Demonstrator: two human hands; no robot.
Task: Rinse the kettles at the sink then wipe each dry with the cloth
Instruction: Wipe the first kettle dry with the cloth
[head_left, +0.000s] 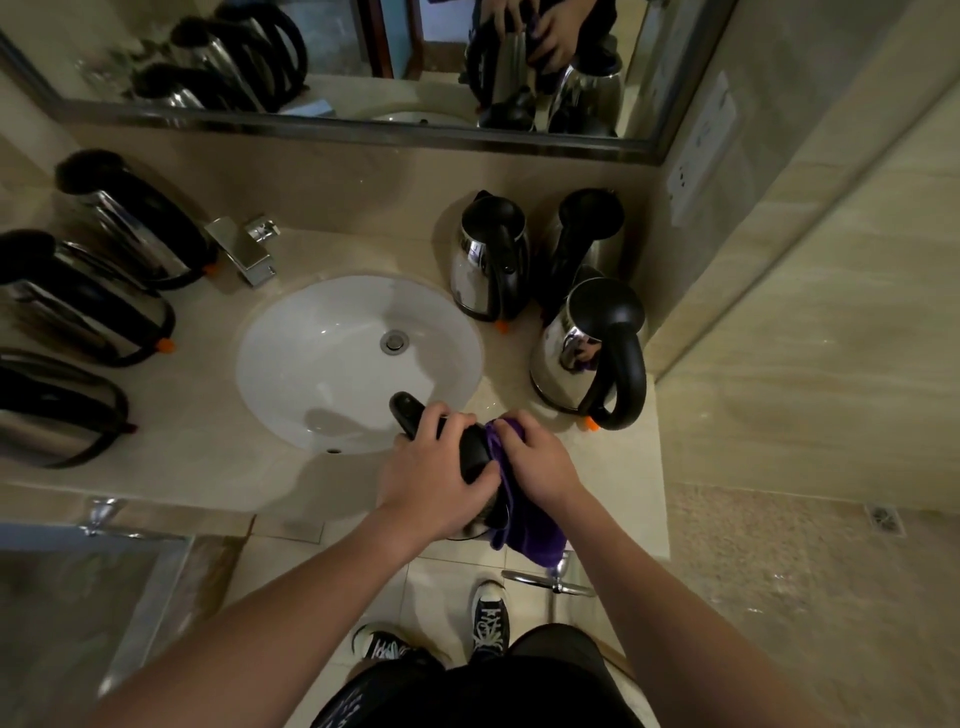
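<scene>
The kettle is gripped by the left hand, the cloth pressed on by the right hand — held past the table edge, a wet slip could drop it.

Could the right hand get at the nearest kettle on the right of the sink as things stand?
Probably yes: the nearest kettle stands just beyond the right hand with nothing between, though that hand holds the purple cloth.

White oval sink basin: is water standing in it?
No. The white oval sink basin looks drained, its bare metal drain plainly showing.
</scene>
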